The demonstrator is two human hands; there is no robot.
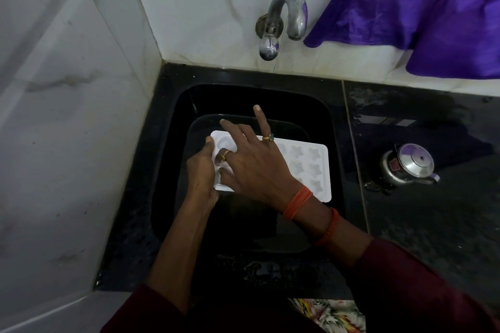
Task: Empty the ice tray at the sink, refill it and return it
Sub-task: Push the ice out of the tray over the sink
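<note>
A white ice tray (311,167) with star-shaped cups lies level over the black sink (322,121), its cups facing up. My left hand (201,170) grips the tray's left edge, thumb on top. My right hand (254,162) reaches across the tray's left half; its bent fingers dig into the cups there while one ringed finger sticks up. The cups under my hands are hidden. The metal tap (286,16) on the tiled wall above the sink runs no water.
A small steel kettle (408,165) stands on the wet black counter (433,224) right of the sink. Purple cloth (422,0) hangs at the top right. White tiled walls (67,116) close in the left and back.
</note>
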